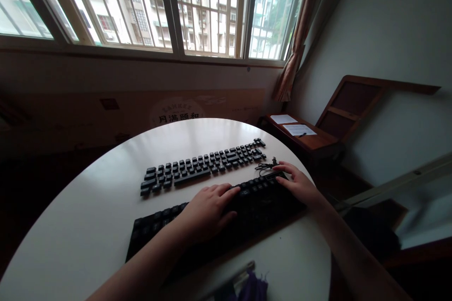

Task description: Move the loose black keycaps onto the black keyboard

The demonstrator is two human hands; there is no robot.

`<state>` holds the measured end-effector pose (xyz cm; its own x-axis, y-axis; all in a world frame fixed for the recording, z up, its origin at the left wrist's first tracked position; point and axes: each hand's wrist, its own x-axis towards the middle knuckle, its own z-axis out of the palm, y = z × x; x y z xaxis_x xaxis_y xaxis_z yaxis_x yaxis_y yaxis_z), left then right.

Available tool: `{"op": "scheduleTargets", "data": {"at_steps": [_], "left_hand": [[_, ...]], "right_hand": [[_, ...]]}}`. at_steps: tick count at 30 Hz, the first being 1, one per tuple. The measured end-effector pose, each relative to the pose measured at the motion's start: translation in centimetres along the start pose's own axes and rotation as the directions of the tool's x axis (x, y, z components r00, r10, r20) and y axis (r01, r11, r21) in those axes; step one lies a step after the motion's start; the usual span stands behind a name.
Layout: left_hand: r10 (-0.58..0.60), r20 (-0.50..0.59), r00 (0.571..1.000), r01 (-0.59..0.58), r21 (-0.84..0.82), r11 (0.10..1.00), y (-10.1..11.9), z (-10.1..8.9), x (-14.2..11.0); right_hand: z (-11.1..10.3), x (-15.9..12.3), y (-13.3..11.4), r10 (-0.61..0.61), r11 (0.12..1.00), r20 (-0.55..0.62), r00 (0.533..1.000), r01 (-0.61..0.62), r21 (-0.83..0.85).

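A black keyboard (pixel 263 207) lies at a slant on the table; caps sit along its far edge and left end, while much of its middle and right is dark and hard to read. My left hand (pixel 208 209) rests over its middle, index finger stretched onto the far row and thumb apart, with nothing visible held. At the far right corner, my right hand (pixel 298 182) grips the keyboard's edge between spread fingers. Beyond the keyboard, loose black keycaps (pixel 203 164) stand in rows following a keyboard layout. A coiled black cable (pixel 264 167) lies near my right fingers.
The white round table (pixel 88 197) has a curved edge. Near its front lie a purple item (pixel 252 287) and a slim tool-like object (pixel 240 270), partly cut off. A wooden chair (pixel 339 122) with papers (pixel 300 130) and a pen stands right, below a barred window (pixel 208 9).
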<state>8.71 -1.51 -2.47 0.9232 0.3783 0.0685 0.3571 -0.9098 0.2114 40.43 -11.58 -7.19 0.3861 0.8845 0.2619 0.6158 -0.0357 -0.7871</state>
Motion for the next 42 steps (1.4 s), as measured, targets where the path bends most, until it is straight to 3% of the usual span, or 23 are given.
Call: {"op": "scheduleTargets", "data": {"at_steps": [7, 14, 17, 21, 26, 31, 42], "left_hand": [[-0.002, -0.01, 1.0, 0.002, -0.004, 1.0, -0.1, 0.1, 0.0], [-0.013, -0.005, 1.0, 0.013, -0.003, 1.0, 0.0, 0.0, 0.0], [-0.02, 0.01, 1.0, 0.02, -0.002, 1.0, 0.1, -0.3, 0.0], [-0.025, 0.022, 0.999, 0.025, -0.002, 1.0, 0.1, -0.3, 0.1], [-0.02, 0.01, 1.0, 0.02, -0.012, 1.0, 0.0, -0.2, 0.0], [-0.014, 0.002, 1.0, 0.014, -0.017, 1.0, 0.0, -0.2, 0.0], [-0.011, -0.02, 1.0, 0.011, -0.015, 1.0, 0.0, 0.2, -0.2]], "right_hand": [[0.5, 0.1, 0.3, -0.053, 0.998, 0.034, 0.998, 0.054, -0.032], [0.2, -0.1, 0.1, 0.023, 0.997, -0.147, 0.989, -0.012, 0.075], [0.0, -0.1, 0.0, -0.035, 0.999, -0.167, 0.985, 0.036, 0.005], [0.1, -0.1, -0.2, -0.17, 0.979, -0.1, 0.98, 0.157, -0.127], [-0.1, -0.3, -0.8, -0.315, 0.928, -0.216, 0.924, 0.252, -0.275], [-0.1, -0.6, -1.0, -0.315, 0.889, -0.185, 0.931, 0.221, -0.401], [-0.4, -0.6, -1.2, -0.351, 0.835, -0.096, 0.931, 0.266, -0.482]]}}
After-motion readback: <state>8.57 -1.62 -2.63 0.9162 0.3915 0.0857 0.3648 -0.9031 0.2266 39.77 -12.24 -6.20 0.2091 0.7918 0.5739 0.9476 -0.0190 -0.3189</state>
